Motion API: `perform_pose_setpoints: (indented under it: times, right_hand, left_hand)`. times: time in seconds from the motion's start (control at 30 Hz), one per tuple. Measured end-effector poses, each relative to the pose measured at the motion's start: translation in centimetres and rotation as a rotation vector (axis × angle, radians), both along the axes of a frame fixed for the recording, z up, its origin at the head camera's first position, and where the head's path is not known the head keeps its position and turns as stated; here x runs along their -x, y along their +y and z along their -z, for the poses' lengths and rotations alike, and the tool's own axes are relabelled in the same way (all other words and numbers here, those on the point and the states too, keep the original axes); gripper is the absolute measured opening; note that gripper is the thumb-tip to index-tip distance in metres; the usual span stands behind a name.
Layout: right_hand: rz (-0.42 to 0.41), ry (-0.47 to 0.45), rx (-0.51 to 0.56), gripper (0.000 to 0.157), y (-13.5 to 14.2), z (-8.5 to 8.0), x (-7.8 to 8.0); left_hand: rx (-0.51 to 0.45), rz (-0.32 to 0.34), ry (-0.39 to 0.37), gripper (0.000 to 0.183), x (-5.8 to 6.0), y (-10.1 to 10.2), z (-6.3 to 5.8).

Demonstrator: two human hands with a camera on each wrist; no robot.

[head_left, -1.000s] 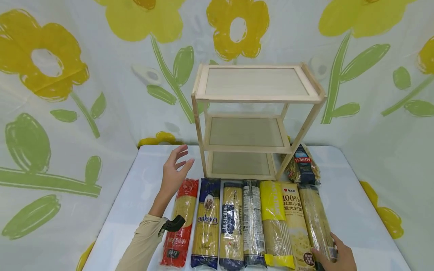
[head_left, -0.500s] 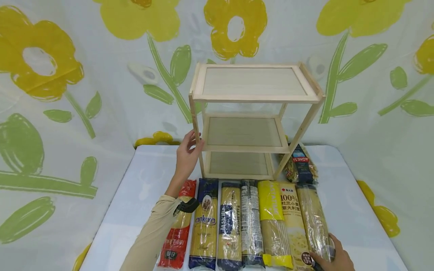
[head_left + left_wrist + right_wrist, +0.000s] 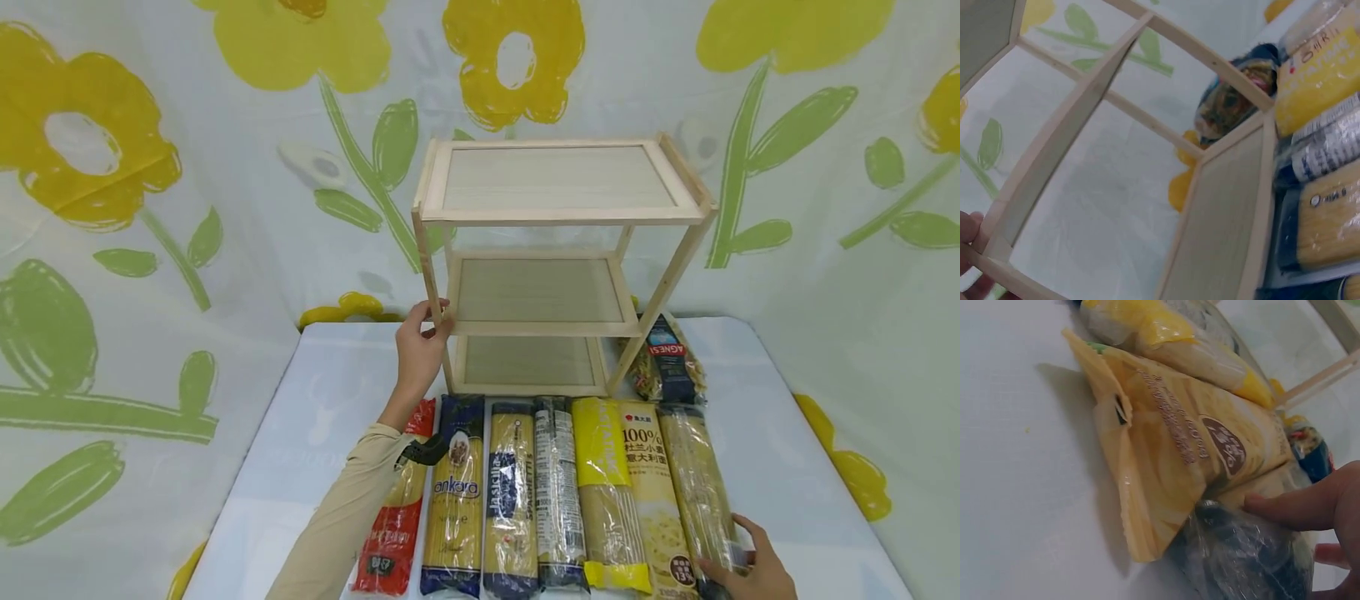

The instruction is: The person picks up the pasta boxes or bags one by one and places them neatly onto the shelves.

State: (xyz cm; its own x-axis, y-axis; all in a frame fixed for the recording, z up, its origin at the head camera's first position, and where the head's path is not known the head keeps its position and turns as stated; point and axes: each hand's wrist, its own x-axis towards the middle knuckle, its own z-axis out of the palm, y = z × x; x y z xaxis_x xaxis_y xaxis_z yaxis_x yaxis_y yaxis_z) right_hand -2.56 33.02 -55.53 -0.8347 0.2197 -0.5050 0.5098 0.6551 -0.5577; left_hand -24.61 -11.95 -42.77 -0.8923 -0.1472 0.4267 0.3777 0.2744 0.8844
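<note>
Clock read from the head view, 12 pointing away from the person.

Nearest: right hand [image 3: 757, 571], low at about 5 o'clock. Grip set across the near end of the rightmost pasta pack [image 3: 692, 467], thumb on its left, fingers on its right; looks like a pinch, though the far fingertips are partly hidden. From this grip the pack reaches off toward 11 o'clock, flat on the tabletop [image 3: 288, 467], long axis tilted slightly left of the 12-to-6 line. Right hand is clearly the nearer one to it; left hand well apart, toward 10 o'clock.

Just beside the pack on its 9 o'clock side, the tan pack [image 3: 647, 479]. Onward leftward, roughly parallel: yellow-topped pack [image 3: 606, 450], dark-and-silver pack [image 3: 557, 483], blue-labelled pack [image 3: 512, 533], ankara pack [image 3: 456, 533], red pack [image 3: 388, 542], the last partly under the left forearm.

Farther: left hand [image 3: 420, 350] pinches the left front post of the wooden rack [image 3: 558, 179], at middle-shelf height. Rack upright, beyond the row, at about 11 o'clock from the rightmost pack.

Farther right, AGNESI bag [image 3: 667, 367], beside the rack's right front post, near 12 from that pack. Behind all, flowered backdrop [image 3: 247, 158].
</note>
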Motion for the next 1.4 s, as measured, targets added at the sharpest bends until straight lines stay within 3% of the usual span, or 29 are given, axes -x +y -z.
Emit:
perform_pose_setpoints:
  times: [0.17,0.37,0.5,0.7,0.9,1.0,1.13,1.2,1.27,1.4]
  right_hand:
    - [-0.007,-0.037,0.072,0.106,0.6,-0.4,0.2]
    - [0.082,-0.008,0.192,0.112,0.5,-1.5,-0.2]
    - [0.177,0.039,0.306,0.106,0.2,-2.1,-1.0]
    - [0.255,0.038,0.430,0.095,0.0,-3.2,-1.8]
    - [0.343,0.073,0.500,0.093,-0.9,-6.1,-2.1]
    - [0.310,0.200,0.419,0.090,-1.6,-7.9,-2.2]
    - [0.245,0.353,0.221,0.085,-1.9,-10.2,-1.9]
    - [0.239,0.414,0.188,0.082,-1.8,-11.2,-1.6]
    - [0.257,0.455,0.232,0.079,-1.6,-12.3,-1.5]
    - [0.318,0.579,0.446,0.070,-1.5,-14.5,-1.5]
  left_hand:
    - [-0.042,0.077,-0.083,0.026,0.0,-0.5,0.2]
    - [-0.067,0.145,-0.155,0.029,-1.1,-0.6,-1.8]
    - [-0.049,0.142,-0.175,0.029,-1.6,-0.5,-2.7]
    - [-0.044,0.131,-0.151,0.029,-1.5,-0.7,-2.7]
    - [-0.061,0.118,-0.144,0.029,-1.4,-1.0,-2.8]
    - [-0.071,0.122,-0.141,0.029,-1.3,-1.0,-2.8]
    - [-0.087,0.125,-0.144,0.030,-1.4,-1.0,-2.7]
    - [-0.092,0.124,-0.149,0.030,-1.5,-1.1,-2.6]
    - [-0.087,0.121,-0.156,0.030,-1.7,-1.0,-2.5]
    - [-0.073,0.116,-0.161,0.031,-1.9,-1.0,-2.4]
